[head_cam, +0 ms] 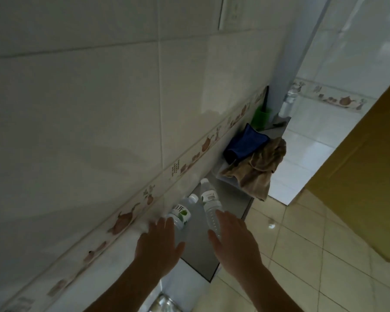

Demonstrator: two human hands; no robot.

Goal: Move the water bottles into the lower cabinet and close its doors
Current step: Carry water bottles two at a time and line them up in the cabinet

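Clear plastic water bottles (208, 206) stood on the grey counter (198, 251) at lower centre of the frame, one just beyond each hand. Left hand (158, 242) and right hand (232, 239) hovered spread-fingered, gripping nothing, equally near.

I see my left grip (159, 243) and right grip (234, 237) spread flat, reaching two water bottles (181, 212) on the grey desk (200, 251), perhaps touching them.

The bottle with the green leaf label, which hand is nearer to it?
Left. The left hand reaches the leaf-label bottle; the right hand is at the other bottle.
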